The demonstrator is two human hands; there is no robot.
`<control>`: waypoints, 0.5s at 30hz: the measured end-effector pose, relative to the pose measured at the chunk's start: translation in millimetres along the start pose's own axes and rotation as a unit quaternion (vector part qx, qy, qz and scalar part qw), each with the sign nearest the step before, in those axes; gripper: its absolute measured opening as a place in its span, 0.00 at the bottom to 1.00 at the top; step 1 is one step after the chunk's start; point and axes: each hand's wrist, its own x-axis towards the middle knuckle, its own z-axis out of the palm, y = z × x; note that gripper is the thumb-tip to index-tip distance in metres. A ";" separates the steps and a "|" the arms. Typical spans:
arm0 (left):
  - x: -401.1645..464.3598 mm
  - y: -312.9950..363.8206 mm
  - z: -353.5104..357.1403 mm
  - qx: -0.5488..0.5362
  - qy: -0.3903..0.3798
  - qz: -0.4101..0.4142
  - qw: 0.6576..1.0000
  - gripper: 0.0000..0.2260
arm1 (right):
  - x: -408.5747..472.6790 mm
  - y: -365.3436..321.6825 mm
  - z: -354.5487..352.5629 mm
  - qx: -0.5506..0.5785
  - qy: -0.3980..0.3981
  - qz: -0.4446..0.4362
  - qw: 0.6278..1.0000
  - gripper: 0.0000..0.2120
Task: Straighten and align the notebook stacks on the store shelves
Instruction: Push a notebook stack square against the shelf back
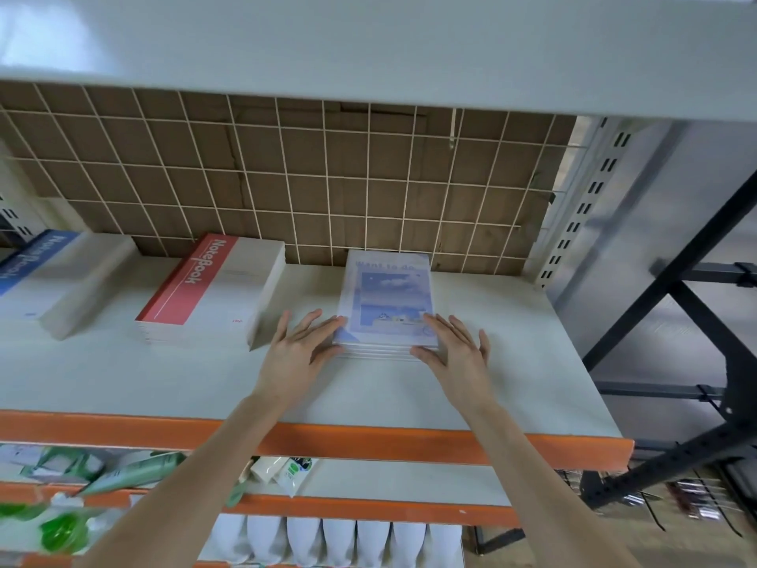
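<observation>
Both flat hands, left hand [301, 349] and right hand [458, 349], flank the blue notebook stack [387, 305], fingertips touching.

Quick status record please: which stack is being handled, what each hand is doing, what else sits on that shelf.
stack in hand: pale blue sky-print notebook stack, lying flat
left hand: fingers straight, against the stack's left front corner
right hand: fingers straight, against its right front corner
neighbours: red-spined notebook stack, blue-spined notebook stack, both skewed
surface: pale shelf board
</observation>
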 end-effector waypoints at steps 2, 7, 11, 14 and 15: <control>0.4 1.1 -1.0 -0.011 -0.017 -0.016 1.000 0.27 | 0.6 0.2 -0.3 0.005 -0.004 -0.001 1.000 0.26; -1.9 4.3 -11.4 0.004 -0.106 -0.035 0.994 0.32 | -4.8 -9.6 -8.5 -0.008 -0.032 0.008 0.999 0.31; -12.2 -5.9 -36.9 0.038 -0.064 -0.053 0.996 0.30 | 7.2 -46.6 -11.8 -0.047 -0.032 -0.066 0.996 0.33; -30.1 -26.1 -68.4 0.056 -0.034 -0.086 0.994 0.27 | 19.8 -100.1 1.4 -0.064 -0.074 -0.122 0.988 0.33; -38.6 -36.0 -80.4 0.070 -0.029 -0.098 0.992 0.27 | 20.3 -119.4 8.4 -0.064 -0.090 -0.135 0.985 0.32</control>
